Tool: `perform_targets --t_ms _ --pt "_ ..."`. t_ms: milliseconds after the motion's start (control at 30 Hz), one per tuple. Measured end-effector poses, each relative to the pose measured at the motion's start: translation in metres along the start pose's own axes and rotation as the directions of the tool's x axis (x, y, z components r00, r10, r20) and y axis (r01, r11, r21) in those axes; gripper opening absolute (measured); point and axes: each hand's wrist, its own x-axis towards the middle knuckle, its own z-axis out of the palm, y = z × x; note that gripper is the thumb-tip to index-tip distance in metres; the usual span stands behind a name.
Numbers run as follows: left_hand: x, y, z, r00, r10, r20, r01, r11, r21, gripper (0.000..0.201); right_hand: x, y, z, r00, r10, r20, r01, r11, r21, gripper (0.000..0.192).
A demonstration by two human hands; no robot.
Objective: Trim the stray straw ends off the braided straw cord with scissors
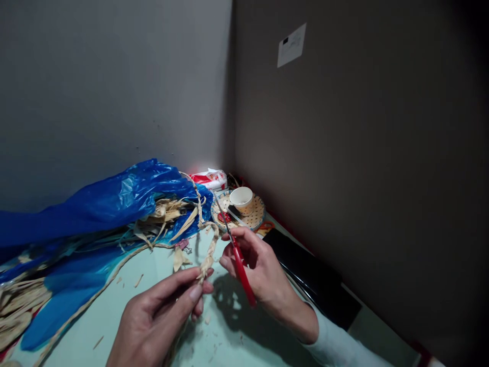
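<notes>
braid (pixel 208 255) of dried straw sits right in front of me, pinched near its top end between thumb and forefinger of my left hand (pixel 160 311) — fingers closed on it. its long axis runs up and away from that pinch toward the blue plastic bag (pixel 114 204), arching over at the top, while a long tail of the same braid trails down-left across the desk (pixel 225 331). my right hand (pixel 260 270) is just to the right of the braid, fingers closed around red-handled scissors (pixel 239 260). the blades point up and away, passing close beside the braid's upper stretch; whether they are parted i cannot tell from here. so the braid lies left of the blades, near but not clearly touching, and the left hand is the nearer one, already holding it.

the blue bag lies open on its side with loose straw strips (pixel 171 214) spilling from its mouth. behind the scissors a round woven tray (pixel 252 216) carries a small white cup (pixel 241 198) — its contents are not visible. a red and white packet (pixel 209 178) rests in the corner, and a dark flat case (pixel 313 275) lies along the wall at right.
</notes>
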Motion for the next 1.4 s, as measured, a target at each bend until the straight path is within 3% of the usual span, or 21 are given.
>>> perform_targets --t_ms 100,233,367,467,533,700,833,1067,1233,1400 --pt "-0.002 0.004 0.0 0.996 0.02 -0.084 -0.023 0.999 -0.03 0.035 -0.005 -0.004 -0.002 0.981 -0.196 0.013 0.192 0.944 -0.268 0.025" --pt "0.0 0.009 -0.005 0.98 0.103 -0.168 -0.106 0.994 -0.006 0.022 -0.01 -0.008 -0.002 0.859 -0.492 0.143 0.484 0.688 -0.541 0.028" --pt "0.008 0.008 -0.016 0.982 0.122 -0.146 -0.114 0.991 0.065 0.028 -0.009 -0.004 -0.002 0.785 -0.545 0.296 0.576 0.465 -0.672 0.023" --pt "0.011 0.006 -0.021 0.983 0.127 -0.134 -0.113 0.987 0.11 0.033 -0.006 -0.001 -0.003 0.744 -0.573 0.344 0.607 0.365 -0.706 0.025" --pt "0.011 0.006 -0.021 0.988 0.093 -0.121 -0.087 0.995 0.052 0.033 -0.006 -0.001 -0.006 0.724 -0.587 0.361 0.62 0.326 -0.713 0.025" --pt "0.007 0.013 -0.017 0.998 -0.055 -0.005 0.054 0.993 -0.106 0.029 -0.007 -0.001 -0.011 0.681 -0.613 0.401 0.646 0.243 -0.724 0.025" --pt "0.006 0.017 -0.014 0.995 -0.019 -0.096 0.018 1.0 -0.006 0.021 -0.006 0.001 -0.013 0.652 -0.638 0.409 0.654 0.201 -0.729 0.022" --pt "0.005 0.02 -0.013 0.99 0.037 -0.136 -0.03 0.998 0.052 0.023 -0.006 0.004 -0.013 0.68 -0.614 0.401 0.621 0.191 -0.76 0.019" --pt "0.007 0.019 -0.013 0.993 0.031 -0.111 -0.032 0.999 -0.004 0.029 -0.006 0.007 -0.014 0.694 -0.597 0.403 0.632 0.238 -0.737 0.017" --pt "0.003 0.023 -0.008 0.983 0.017 -0.183 -0.02 1.0 -0.016 0.037 -0.006 0.006 -0.014 0.733 -0.565 0.378 0.601 0.279 -0.749 0.019"
